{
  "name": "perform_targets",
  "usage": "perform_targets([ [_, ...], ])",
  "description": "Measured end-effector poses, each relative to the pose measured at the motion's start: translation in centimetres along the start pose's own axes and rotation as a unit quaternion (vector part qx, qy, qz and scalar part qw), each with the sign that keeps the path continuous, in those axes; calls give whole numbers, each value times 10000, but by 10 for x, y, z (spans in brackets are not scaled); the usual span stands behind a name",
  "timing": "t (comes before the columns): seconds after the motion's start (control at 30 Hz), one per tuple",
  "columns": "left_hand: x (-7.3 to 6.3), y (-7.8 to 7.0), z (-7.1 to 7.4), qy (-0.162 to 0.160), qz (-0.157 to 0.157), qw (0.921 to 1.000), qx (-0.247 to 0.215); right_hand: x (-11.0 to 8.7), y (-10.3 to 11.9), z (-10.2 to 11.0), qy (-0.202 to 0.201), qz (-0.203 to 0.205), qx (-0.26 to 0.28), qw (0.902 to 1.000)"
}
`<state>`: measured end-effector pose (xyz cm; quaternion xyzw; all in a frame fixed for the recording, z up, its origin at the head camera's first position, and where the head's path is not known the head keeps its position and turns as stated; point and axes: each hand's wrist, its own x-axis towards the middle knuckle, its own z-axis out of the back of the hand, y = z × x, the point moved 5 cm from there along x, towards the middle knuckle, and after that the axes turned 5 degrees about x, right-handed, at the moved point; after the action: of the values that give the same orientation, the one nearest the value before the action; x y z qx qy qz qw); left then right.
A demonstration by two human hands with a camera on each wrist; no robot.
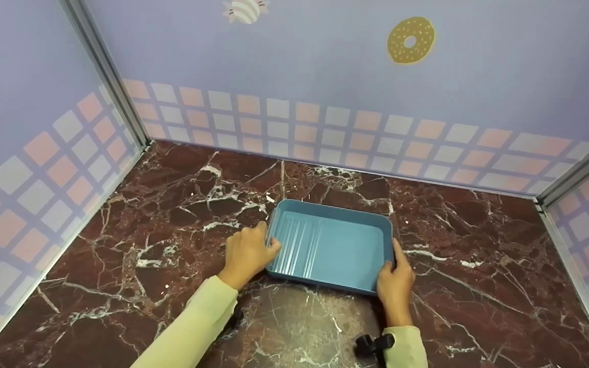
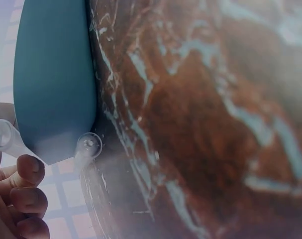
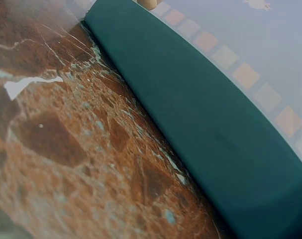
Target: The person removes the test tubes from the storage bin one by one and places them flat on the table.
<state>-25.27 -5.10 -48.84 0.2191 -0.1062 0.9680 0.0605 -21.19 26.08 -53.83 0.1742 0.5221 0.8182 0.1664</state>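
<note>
A shallow blue rectangular plastic tray (image 1: 348,250) lies on the marbled surface, with raised ribs across the left part of its floor. At its left end, my left hand (image 1: 247,251) grips the wall, thumb over the rim. In the left wrist view, its curled fingers (image 2: 30,201) are by the tray's corner, beside a clear plastic piece (image 2: 88,145) with round ends. My right hand (image 1: 395,286) holds the right end near the front corner, thumb on the rim and fingers along the outside. The right wrist view is filled by the tray's outer wall (image 3: 190,104).
The dark red marbled tabletop (image 1: 182,225) stretches around the tray. Lilac panels with a pink and white checked band (image 1: 304,122) stand at the back and both sides, joined by metal corner posts (image 1: 105,66). A black strap piece (image 1: 374,345) sits at the right wrist.
</note>
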Motion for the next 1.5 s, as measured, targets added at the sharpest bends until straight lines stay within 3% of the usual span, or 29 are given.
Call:
perform_targets([
  [0.3,4,11,-3,384,274,9988,-101,0,-1,0,-10,-20,-17,10000],
  [0.87,10,26,-4,623,624,9960,-156,0,-2,1,-27,59,17,10000],
  [1.5,6,28,-15,1115,554,9922,-111,1,-4,1,21,-14,-62,10000],
])
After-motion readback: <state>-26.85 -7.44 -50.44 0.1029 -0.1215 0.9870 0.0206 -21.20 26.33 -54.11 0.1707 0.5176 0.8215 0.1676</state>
